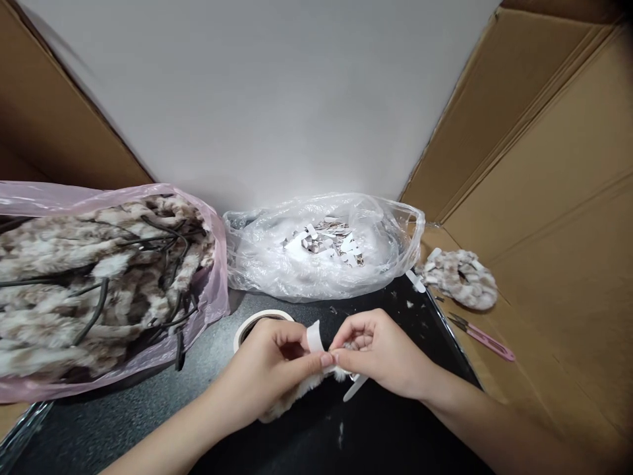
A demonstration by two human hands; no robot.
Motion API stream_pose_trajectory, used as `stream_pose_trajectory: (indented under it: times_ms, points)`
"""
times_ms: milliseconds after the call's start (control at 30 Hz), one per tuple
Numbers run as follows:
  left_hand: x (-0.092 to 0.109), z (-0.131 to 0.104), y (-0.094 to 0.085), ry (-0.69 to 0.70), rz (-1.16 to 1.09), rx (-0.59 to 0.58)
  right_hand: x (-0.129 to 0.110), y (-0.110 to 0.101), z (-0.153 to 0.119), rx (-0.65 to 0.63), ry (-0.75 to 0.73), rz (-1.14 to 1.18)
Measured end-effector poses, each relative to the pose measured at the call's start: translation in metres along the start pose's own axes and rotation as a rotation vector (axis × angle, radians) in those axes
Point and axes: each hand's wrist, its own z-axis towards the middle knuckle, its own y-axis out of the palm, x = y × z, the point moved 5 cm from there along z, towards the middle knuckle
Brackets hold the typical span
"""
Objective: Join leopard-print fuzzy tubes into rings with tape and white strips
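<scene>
My left hand (277, 359) is closed, thumb and forefinger pinched at a short strip of white tape (315, 337) that curls upward. My right hand (380, 353) is closed too, its fingertips meeting the left ones over a furry beige-and-white band (291, 400). Most of that band is hidden under the left hand; tufts show below the fingers. A narrow white tag (355, 388) sticks out beneath my right hand. Just behind my left hand lies a roll of cream tape (241, 333), partly covered by it.
On the left, a pink plastic bag (221, 264) is full of furry bands (59, 251) with dark elastic cords. A clear bag (262, 270) holds many small white tags (341, 244). On cardboard at right lie a tagged furry loop (462, 280) and pink thread snips (487, 342). Cardboard walls (534, 132) flank the black work surface (316, 448).
</scene>
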Motion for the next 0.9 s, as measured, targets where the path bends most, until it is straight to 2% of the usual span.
stream_pose_trajectory:
  times_ms: [167,300,367,400,533,600,767,833,900]
  points:
    - [0.022,-0.010,0.001,0.412,0.369,0.165,0.008,-0.003,0.007,0.036,0.049,0.220]
    - [0.026,-0.013,0.003,0.524,0.433,0.202,0.015,-0.001,0.013,-0.044,0.128,0.302]
    - [0.025,-0.012,0.002,0.515,0.434,0.201,0.011,-0.003,0.013,-0.097,0.115,0.220]
    - [0.025,-0.012,0.001,0.497,0.429,0.208,0.006,-0.006,0.012,-0.094,0.059,0.128]
    - [0.019,-0.009,-0.004,0.326,0.352,0.228,-0.025,-0.014,-0.003,-0.011,-0.338,-0.386]
    - [0.015,-0.007,-0.003,0.233,0.266,0.207,-0.032,-0.012,-0.010,-0.008,-0.426,-0.545]
    - [0.012,-0.006,-0.002,0.153,0.028,0.145,-0.032,-0.008,-0.013,0.059,-0.506,-0.556]
    - [0.012,-0.006,-0.003,0.163,0.026,0.143,-0.033,-0.007,-0.013,0.061,-0.544,-0.514]
    - [0.015,-0.007,-0.005,0.220,0.117,0.144,-0.032,-0.007,-0.011,0.033,-0.514,-0.457]
